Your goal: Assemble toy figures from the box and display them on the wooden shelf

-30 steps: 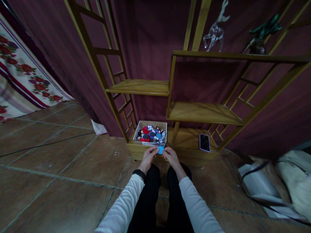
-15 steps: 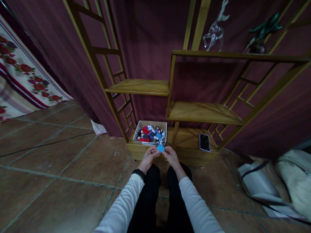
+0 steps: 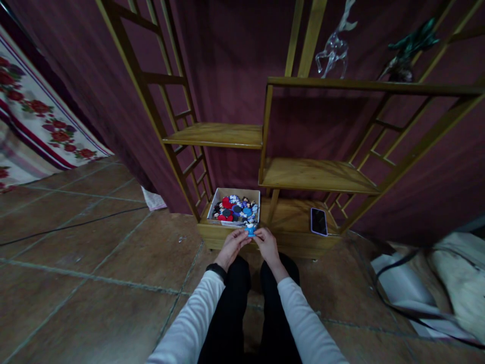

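My left hand and my right hand meet just in front of a wooden shelf unit, and together they pinch a small blue round piece. Right behind it, on the lowest shelf, stands a white box filled with several small red, blue and dark pieces. Both hands have their fingers closed on the blue piece. My white sleeves and dark trousers fill the bottom of the view.
A phone lies on the lowest shelf, right of the box. A clear glass deer and a green ornament stand on the top shelf. A dark cable crosses the tiled floor at left. Bags lie at right.
The blue piece has been turned in my fingers and now shows less of its flat round face. Both hands shifted slightly toward the box.
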Demonstrator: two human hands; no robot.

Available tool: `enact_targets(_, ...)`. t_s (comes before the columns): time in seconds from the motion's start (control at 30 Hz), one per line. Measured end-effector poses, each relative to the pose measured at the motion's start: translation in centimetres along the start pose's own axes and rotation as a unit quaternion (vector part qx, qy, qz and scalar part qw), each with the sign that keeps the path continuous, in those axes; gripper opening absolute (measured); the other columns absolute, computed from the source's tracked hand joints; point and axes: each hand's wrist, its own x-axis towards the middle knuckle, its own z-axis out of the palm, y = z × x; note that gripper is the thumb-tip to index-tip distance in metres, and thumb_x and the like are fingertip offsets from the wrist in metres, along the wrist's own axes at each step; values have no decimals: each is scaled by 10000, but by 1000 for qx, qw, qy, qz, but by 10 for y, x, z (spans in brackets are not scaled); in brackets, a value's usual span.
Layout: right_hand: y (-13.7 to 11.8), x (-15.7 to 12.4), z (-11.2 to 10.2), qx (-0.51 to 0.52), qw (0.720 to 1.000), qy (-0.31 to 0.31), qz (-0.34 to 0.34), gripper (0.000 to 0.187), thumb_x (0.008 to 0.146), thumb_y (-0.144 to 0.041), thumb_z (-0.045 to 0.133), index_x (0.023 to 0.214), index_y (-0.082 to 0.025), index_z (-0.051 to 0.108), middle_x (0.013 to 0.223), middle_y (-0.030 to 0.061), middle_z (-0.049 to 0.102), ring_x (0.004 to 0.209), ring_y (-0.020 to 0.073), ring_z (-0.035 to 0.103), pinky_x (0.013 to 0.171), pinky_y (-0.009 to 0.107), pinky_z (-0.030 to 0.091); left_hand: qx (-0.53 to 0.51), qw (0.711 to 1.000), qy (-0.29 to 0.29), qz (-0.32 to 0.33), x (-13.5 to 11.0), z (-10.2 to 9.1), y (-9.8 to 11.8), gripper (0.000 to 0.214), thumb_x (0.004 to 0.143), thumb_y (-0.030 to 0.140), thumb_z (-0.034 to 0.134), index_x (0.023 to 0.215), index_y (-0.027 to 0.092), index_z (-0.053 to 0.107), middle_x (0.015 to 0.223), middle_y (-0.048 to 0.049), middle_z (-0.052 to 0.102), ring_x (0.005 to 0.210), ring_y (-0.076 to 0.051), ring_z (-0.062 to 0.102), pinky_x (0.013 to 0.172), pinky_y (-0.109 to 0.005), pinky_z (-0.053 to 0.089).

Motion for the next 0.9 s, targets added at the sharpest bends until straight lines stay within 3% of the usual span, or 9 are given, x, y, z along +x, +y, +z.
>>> enact_targets(0.17,8,1,2,67,997,18,41,214,708,-305,578,905,-222,599,863,28,619,764,165,599,716,309,505,-12,999,32,34,1,0,-3,373,544,140,779,881,140,619,832,-32,670,757,-124,618,784,-271,458)
enact_targets(0.3,12,2,4,138,984,-25,109,300,726,-421,555,933,-212,609,747,16,634,624,142,591,574,287,524,18,996,49,78,4,-1,-6,393,512,176,790,864,143,616,822,-26,662,741,-125,606,770,-264,439)
enact_targets(0.47,15,5,5,174,973,-44,143,347,667,-446,615,910,-198,625,682,1,632,551,118,576,522,256,508,94,988,59,110,5,4,-7,407,492,194,790,846,161,592,777,0,643,692,-118,585,714,-245,435)
enact_targets(0.63,15,8,2,208,962,-22,176,336,607,-389,656,882,-195,649,750,13,658,580,133,596,549,272,515,134,986,31,94,0,11,-4,392,497,177,783,831,171,577,752,12,632,695,-118,583,710,-238,437)
enact_targets(0.8,16,11,-3,208,961,43,177,295,613,-356,614,853,-193,667,765,14,670,613,148,606,540,271,514,59,996,-52,37,-4,8,0,417,572,169,751,957,169,590,953,-59,643,847,-156,609,810,-295,449)
enact_targets(0.9,16,12,-6,182,969,32,163,258,634,-336,582,834,-207,683,796,16,677,620,147,601,519,258,500,19,999,-31,1,-2,3,2,367,646,232,717,987,169,597,948,-80,646,814,-155,621,785,-310,476)
